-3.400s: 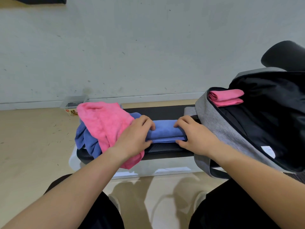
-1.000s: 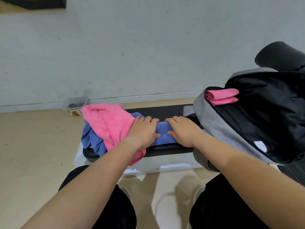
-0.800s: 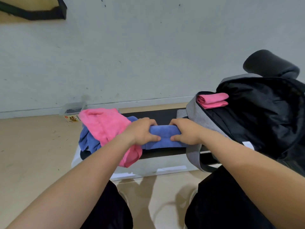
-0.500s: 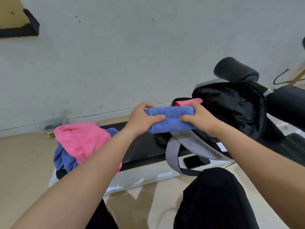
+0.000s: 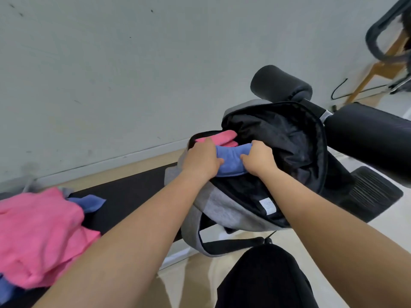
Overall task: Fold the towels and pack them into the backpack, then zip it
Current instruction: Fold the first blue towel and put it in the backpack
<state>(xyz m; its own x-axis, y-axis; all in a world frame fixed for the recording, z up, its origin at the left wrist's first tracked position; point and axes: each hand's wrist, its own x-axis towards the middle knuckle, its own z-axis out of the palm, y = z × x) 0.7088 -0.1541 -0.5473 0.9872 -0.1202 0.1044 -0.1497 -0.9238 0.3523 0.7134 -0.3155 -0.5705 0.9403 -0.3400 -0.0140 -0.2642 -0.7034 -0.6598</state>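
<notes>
Two hands: both grip one folded blue towel (image 5: 230, 160), one at each end, at the open mouth of the backpack (image 5: 224, 210).
Left hand (image 5: 201, 161): fingers curled over the towel's left end, thumb tucked against its near side, clamping it.
Right hand (image 5: 259, 161): fingers wrapped over the towel's right end, thumb pointing inward along the near side, also clamping it.
Folded blue towel: lies crosswise between the hands, slightly bowed in the middle, just inside the backpack's opening; whether it rests on the lining cannot be told.
Folded pink towel (image 5: 219, 136): already inside the backpack at the far left of the opening, just behind the blue one and touching the left hand's knuckles.
Backpack: grey outside, black lining, lying on the right end of the bench pad (image 5: 133, 192); main compartment unzipped, flap thrown back to the right.
White label (image 5: 268, 206): sewn on the near inner wall.
Shoulder strap (image 5: 231, 243): hangs off the near side, over the pad's edge.
Loose pink towel (image 5: 42, 232): unfolded heap at the pad's left end, well apart from the backpack.
Loose blue towel (image 5: 89, 202): under the pink heap, one corner poking out to the right.
Foam rollers (image 5: 280, 85): black, beyond and right of the backpack.
Chair (image 5: 382, 41): upper right, by the wall (image 5: 111, 74).
</notes>
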